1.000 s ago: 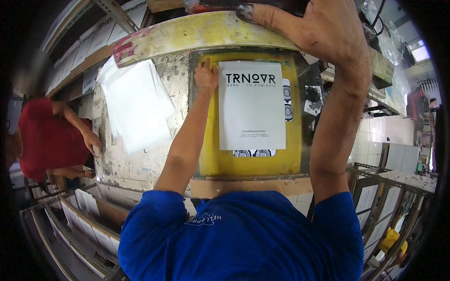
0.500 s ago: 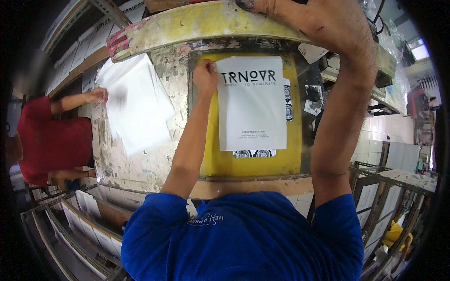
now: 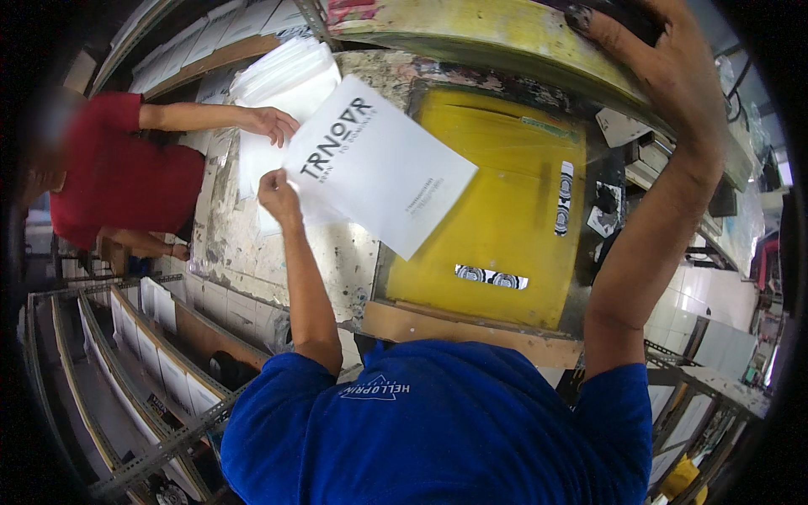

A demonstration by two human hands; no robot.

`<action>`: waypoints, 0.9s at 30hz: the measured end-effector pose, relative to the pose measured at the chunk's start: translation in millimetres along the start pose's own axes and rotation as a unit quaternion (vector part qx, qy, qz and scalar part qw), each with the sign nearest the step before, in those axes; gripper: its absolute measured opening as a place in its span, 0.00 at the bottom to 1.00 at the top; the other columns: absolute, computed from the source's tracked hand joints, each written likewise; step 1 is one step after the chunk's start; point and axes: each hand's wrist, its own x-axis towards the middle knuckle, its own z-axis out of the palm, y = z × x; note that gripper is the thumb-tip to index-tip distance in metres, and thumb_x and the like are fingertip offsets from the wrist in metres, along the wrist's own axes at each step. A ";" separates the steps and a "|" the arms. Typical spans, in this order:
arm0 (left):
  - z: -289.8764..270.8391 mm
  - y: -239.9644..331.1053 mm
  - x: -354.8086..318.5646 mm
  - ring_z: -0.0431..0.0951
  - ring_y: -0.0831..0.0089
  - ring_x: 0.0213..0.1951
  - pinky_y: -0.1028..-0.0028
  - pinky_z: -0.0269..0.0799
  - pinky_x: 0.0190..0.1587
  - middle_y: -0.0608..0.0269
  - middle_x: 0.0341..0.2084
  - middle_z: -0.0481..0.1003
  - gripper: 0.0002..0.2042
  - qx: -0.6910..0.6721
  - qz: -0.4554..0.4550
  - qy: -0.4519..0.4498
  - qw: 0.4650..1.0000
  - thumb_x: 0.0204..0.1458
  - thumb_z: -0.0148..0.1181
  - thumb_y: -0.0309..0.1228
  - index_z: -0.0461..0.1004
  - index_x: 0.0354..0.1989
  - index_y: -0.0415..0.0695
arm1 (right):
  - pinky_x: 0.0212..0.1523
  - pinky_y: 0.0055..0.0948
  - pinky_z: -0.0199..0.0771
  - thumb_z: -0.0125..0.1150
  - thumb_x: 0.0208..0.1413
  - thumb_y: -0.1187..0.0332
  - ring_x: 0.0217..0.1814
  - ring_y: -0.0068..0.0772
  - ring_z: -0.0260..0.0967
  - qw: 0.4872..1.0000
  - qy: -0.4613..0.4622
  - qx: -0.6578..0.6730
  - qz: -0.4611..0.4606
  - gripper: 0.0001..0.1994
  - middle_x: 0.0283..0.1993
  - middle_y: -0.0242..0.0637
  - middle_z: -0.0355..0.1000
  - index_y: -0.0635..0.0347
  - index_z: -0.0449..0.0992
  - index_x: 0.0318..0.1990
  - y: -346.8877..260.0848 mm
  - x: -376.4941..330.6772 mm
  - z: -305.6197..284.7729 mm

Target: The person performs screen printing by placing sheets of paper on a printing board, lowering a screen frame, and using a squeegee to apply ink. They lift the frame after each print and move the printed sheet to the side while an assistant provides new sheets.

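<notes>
My left hand (image 3: 279,198) is closed on one corner of a white printed sheet (image 3: 396,160) with black lettering. The sheet slants over the left part of a yellow printing board (image 3: 497,210), its far end out over the table to the left. At the upper right, my right hand (image 3: 673,80) grips a raised, yellow-stained screen frame (image 3: 480,34), thumb on the near side and the other fingers mostly hidden. Two strips with round black-and-white prints, a lower strip (image 3: 491,277) and a right strip (image 3: 564,199), lie on the board.
A co-worker in a red shirt (image 3: 122,168) stands at the left, with an open hand (image 3: 268,124) beside the sheet. White sheets (image 3: 290,71) are piled on the worn table (image 3: 261,278). Racks (image 3: 126,370) with white sheets stand at lower left; another rack (image 3: 715,404) is at lower right.
My left hand has lifted the printed sheet off the board and carried it left, turning it. Both board strips are now uncovered. The co-worker's hand now reaches near the sheet. The view has shifted.
</notes>
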 end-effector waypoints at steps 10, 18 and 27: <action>-112.1 -47.8 41.8 0.78 0.48 0.47 0.56 0.71 0.55 0.44 0.43 0.80 0.15 0.274 -0.041 0.215 0.937 0.54 0.67 0.33 0.79 0.46 0.35 | 0.49 0.31 0.79 0.75 0.48 0.65 0.41 0.30 0.79 0.995 0.015 0.097 -0.033 0.20 0.40 0.40 0.83 0.66 0.84 0.47 4.1 -3.9 3.2; -47.1 34.3 -58.8 0.77 0.56 0.52 0.60 0.72 0.55 0.54 0.48 0.80 0.19 0.199 0.235 -0.057 0.950 0.49 0.74 0.34 0.82 0.49 0.42 | 0.45 0.28 0.78 0.73 0.49 0.67 0.37 0.27 0.77 0.998 0.032 0.053 -0.004 0.19 0.38 0.41 0.83 0.70 0.83 0.47 -16.7 -3.5 9.8; -8.1 -4.5 -85.3 0.78 0.62 0.39 0.64 0.75 0.42 0.61 0.43 0.77 0.08 0.153 0.010 -0.131 0.979 0.49 0.72 0.35 0.86 0.34 0.45 | 0.39 0.27 0.77 0.71 0.49 0.67 0.31 0.25 0.76 0.996 0.005 0.093 -0.001 0.17 0.34 0.36 0.82 0.66 0.84 0.46 -0.8 1.4 3.1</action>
